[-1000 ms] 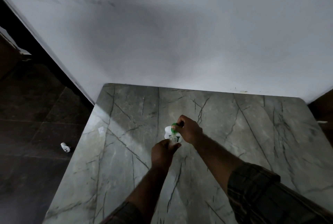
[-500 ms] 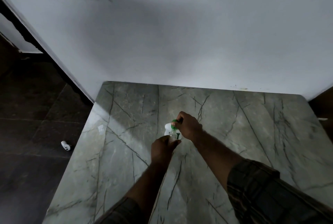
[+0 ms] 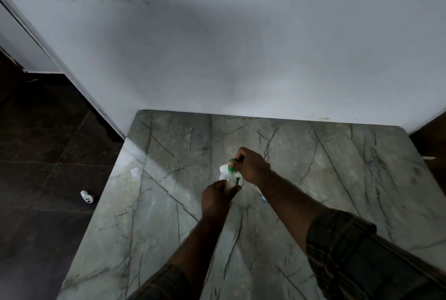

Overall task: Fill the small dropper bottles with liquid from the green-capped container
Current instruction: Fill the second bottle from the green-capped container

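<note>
Head view, down onto a grey veined table (image 3: 313, 179) pushed against a pale wall (image 3: 217, 46). Near the middle of the table, left hand (image 3: 216, 199) with fingers (image 3: 237, 188) curled round a small dropper bottle (image 3: 229, 180), clear, held upright with its mouth upward. Just beyond and touching or almost touching it, the green-capped container (image 3: 223, 171), white-bodied, partly hidden behind the bottle; cannot tell whether standing on the table or lifted. Right hand (image 3: 252, 167) over the container from the right, fingers (image 3: 239, 155) pinched on the green cap (image 3: 232, 161). Dark checked sleeves (image 3: 350, 263) rolled back on both forearms. Under the right forearm, a small bluish thing (image 3: 264, 199), too blurred to name. Left of the table, dark tiled floor (image 3: 36, 215) with a small white object (image 3: 86, 196) lying on it.
</note>
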`<state>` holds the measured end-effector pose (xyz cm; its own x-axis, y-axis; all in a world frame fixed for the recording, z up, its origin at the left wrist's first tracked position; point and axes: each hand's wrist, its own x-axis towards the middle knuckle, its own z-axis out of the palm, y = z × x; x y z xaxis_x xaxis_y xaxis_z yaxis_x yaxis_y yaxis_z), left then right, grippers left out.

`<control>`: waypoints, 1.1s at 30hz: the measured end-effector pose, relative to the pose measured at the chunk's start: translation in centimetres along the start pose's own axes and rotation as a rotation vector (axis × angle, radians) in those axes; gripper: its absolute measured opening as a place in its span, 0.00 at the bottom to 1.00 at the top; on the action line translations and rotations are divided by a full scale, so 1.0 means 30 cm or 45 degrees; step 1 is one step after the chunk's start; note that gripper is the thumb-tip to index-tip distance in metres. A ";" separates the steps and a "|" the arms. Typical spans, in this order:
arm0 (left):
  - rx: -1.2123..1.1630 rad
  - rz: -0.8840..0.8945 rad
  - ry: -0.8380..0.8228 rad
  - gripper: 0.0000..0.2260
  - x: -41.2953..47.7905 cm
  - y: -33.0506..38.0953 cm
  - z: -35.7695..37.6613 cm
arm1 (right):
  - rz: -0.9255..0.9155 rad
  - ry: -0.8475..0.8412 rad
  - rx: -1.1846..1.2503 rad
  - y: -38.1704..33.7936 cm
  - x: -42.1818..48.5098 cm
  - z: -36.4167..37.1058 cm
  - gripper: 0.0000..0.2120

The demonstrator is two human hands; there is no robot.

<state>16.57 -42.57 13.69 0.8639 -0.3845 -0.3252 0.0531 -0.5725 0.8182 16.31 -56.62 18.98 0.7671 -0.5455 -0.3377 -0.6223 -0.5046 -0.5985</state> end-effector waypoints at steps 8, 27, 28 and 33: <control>0.028 -0.012 -0.013 0.08 0.011 -0.008 0.000 | -0.006 0.020 -0.027 0.013 0.004 0.021 0.11; 0.001 0.012 0.024 0.10 0.021 -0.011 0.014 | -0.027 -0.007 0.024 0.016 0.024 0.007 0.11; 0.007 0.009 0.020 0.10 0.020 -0.012 0.014 | -0.024 -0.006 0.013 0.021 0.021 0.014 0.11; 0.007 -0.001 0.009 0.10 0.017 -0.013 0.016 | -0.018 -0.012 -0.014 0.015 0.022 0.008 0.12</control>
<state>16.76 -42.89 12.99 0.8676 -0.3789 -0.3220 0.0507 -0.5768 0.8153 16.57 -57.03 18.31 0.7772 -0.5320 -0.3359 -0.6129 -0.5195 -0.5954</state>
